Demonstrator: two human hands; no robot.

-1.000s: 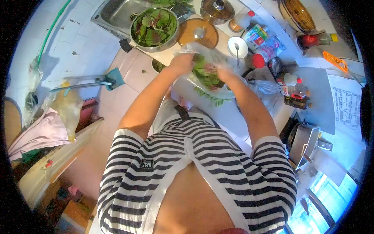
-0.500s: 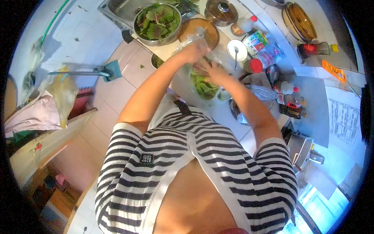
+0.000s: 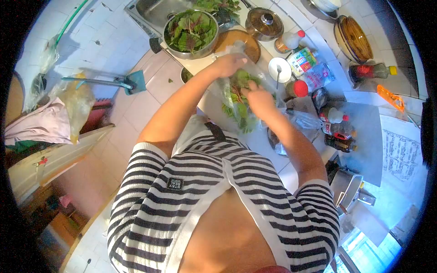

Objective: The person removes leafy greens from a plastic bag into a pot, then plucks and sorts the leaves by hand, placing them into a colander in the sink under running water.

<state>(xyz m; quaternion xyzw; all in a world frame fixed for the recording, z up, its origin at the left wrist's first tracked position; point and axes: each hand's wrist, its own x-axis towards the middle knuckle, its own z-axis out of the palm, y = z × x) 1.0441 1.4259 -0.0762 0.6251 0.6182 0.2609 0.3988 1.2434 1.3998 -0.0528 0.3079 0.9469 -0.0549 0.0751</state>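
Note:
My left hand is closed on the upper edge of a clear plastic bag above the counter. Green and purplish leaves fill the bag. My right hand reaches in from the right, its fingers curled onto the leaves; the fingertips are partly hidden among them. Just beyond my left hand, a metal pot holds a heap of similar leaves. Behind the bag lies a round wooden board, partly covered by it.
A steel sink is at the back left. A lidded pot, a white bowl with a fork, a red-capped jar and several bottles stand along the right. A blue dustpan is at the left.
My right hand has drawn back slightly to the right and its fingers have curled in. The bag is spread wider and more leaves show. The whole view has shifted slightly.

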